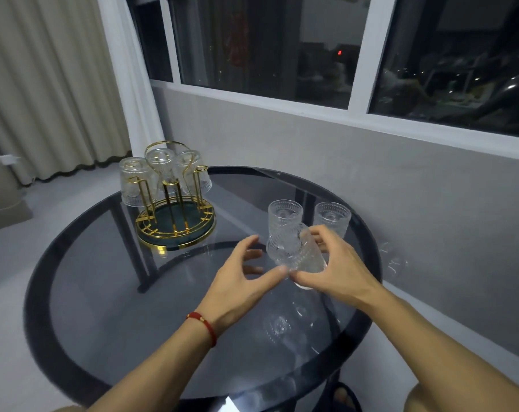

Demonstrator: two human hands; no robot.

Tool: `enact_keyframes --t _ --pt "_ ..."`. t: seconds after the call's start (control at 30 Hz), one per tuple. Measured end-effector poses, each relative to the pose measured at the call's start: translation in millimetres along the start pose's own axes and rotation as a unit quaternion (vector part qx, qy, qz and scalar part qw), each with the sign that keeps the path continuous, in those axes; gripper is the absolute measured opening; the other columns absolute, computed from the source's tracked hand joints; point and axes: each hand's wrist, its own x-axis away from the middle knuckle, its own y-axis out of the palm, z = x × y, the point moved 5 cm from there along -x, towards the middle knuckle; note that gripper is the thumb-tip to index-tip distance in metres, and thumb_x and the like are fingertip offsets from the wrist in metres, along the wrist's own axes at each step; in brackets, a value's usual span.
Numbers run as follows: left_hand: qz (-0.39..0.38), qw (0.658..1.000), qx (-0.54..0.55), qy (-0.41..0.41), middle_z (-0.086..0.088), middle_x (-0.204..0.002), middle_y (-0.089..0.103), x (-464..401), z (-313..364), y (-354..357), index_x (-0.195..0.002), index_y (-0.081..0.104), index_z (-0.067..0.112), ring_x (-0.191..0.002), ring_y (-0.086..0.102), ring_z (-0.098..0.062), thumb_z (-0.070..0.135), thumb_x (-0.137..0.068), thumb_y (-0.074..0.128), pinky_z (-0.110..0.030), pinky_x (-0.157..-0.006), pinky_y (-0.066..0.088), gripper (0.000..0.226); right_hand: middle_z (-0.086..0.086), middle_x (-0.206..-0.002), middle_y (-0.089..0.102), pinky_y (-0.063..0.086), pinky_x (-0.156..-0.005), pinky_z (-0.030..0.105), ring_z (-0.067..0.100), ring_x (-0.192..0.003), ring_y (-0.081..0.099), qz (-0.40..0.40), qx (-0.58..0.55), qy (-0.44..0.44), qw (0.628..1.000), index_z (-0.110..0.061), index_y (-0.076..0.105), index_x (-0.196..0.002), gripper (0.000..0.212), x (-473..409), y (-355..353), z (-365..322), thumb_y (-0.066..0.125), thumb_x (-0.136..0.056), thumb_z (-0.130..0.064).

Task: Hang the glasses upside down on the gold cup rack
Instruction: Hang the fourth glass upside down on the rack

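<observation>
Gripping a tilted glass (295, 251) above the tabletop's (103, 292) right half, the right hand (335, 269) clasps it; the left hand (243, 281) is spread, thumb touching its base. Gold rack (175, 215) at far-left edge.

Glasses: six total, I think. Three hang upside down on the rack (175, 215): left (134, 181), middle (160, 162), right (192, 172), though the rear ones overlap, so a hidden fourth can't be ruled out. Two stand upright on the table (103, 292), one nearer the rack (285, 217) and one further right (332, 217), plus one tilted glass (295, 252) between two hands, left (240, 289) and right (338, 272); one rack, one table.
</observation>
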Motion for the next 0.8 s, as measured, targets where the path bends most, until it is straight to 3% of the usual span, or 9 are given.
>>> enact_keyframes --t 0.13,0.3,0.37,0.43,0.53,0.63,0.7,0.77,0.8 --pt "0.000 1.000 -0.019 0.018 0.022 -0.127 0.061 -3 4 -13 -0.147 0.038 0.040 -0.112 0.058 0.013 0.059 -0.064 0.087 -0.014 -0.091 0.049 0.098 -0.015 -0.132 0.061 0.055 -0.102 0.034 0.002 -0.120 0.061 -0.054 -0.040 -0.055 0.996 -0.039 0.057 -0.135 0.080 -7 31 -25 0.087 -0.060 -0.048" --pt "0.130 0.991 0.015 0.019 0.022 -0.109 0.065 -12 6 -53 -0.123 0.056 0.038 -0.097 0.061 0.015 0.052 -0.054 0.087 -0.011 -0.079 0.052 0.077 -0.014 -0.144 0.059 0.056 -0.105 0.042 0.005 -0.129 0.062 -0.097 -0.170 -0.026 0.980 -0.055 0.056 -0.139 0.080 -31 64 -42 0.089 -0.066 -0.048" --pt "0.158 0.983 0.092 0.003 0.020 -0.117 0.062 -18 1 -64 -0.128 0.057 0.033 -0.101 0.063 0.006 0.051 -0.054 0.087 -0.023 -0.083 0.059 0.081 -0.003 -0.153 0.055 0.057 -0.103 0.048 0.019 -0.132 0.064 -0.155 -0.306 0.034 0.939 -0.047 0.048 -0.149 0.080 -37 82 -46 0.083 -0.077 -0.044" --pt "0.175 0.975 0.140 -0.017 0.019 -0.123 0.059 -23 -7 -75 -0.131 0.056 0.031 -0.110 0.064 -0.007 0.048 -0.057 0.088 -0.043 -0.089 0.061 0.082 0.009 -0.152 0.060 0.057 -0.101 0.058 0.041 -0.127 0.067 -0.198 -0.483 0.095 0.847 -0.033 0.044 -0.154 0.069 -44 107 -56 0.072 -0.091 -0.032" --pt "0.170 0.974 0.147 -0.027 0.023 -0.118 0.060 -31 -17 -79 -0.133 0.055 0.034 -0.107 0.063 0.000 0.046 -0.059 0.087 -0.039 -0.093 0.060 0.081 0.020 -0.149 0.062 0.052 -0.108 0.062 0.043 -0.130 0.065 -0.178 -0.573 0.113 0.792 -0.011 0.045 -0.154 0.052 -51 121 -62 0.056 -0.106 -0.028" --pt "0.127 0.981 0.146 -0.031 0.021 -0.122 0.058 -41 -31 -89 -0.136 0.052 0.036 -0.110 0.061 -0.001 0.055 -0.071 0.082 -0.032 -0.087 0.061 0.074 0.022 -0.141 0.067 0.062 -0.094 0.051 0.040 -0.131 0.065 -0.108 -0.558 0.117 0.814 0.002 0.054 -0.144 0.047 -62 126 -66 0.056 -0.106 -0.025" --pt "0.123 0.986 0.107 -0.035 0.009 -0.123 0.060 -45 -39 -100 -0.128 0.054 0.034 -0.114 0.059 -0.012 0.066 -0.085 0.059 -0.039 -0.096 0.055 0.054 0.020 -0.142 0.064 0.065 -0.085 0.047 0.040 -0.130 0.064 -0.038 -0.520 0.124 0.845 -0.004 0.058 -0.140 0.045 -69 121 -68 0.065 -0.101 -0.025" --pt "0.171 0.985 -0.009 -0.018 0.004 -0.120 0.058 -45 -53 -118 -0.121 0.055 0.032 -0.114 0.053 -0.016 0.060 -0.095 0.035 -0.041 -0.102 0.044 0.043 0.012 -0.148 0.055 0.065 -0.083 0.045 0.034 -0.127 0.064 0.056 -0.425 0.104 0.897 -0.015 0.055 -0.142 0.049 -76 111 -70 0.072 -0.097 -0.025" --pt "0.183 0.978 -0.098 -0.012 0.004 -0.129 0.056 -46 -63 -126 -0.130 0.056 0.029 -0.124 0.048 -0.017 0.057 -0.097 0.032 -0.042 -0.107 0.039 0.049 0.008 -0.152 0.052 0.065 -0.084 0.044 0.032 -0.126 0.064 0.100 -0.362 0.079 0.923 -0.022 0.054 -0.144 0.053 -82 104 -73 0.074 -0.096 -0.027"
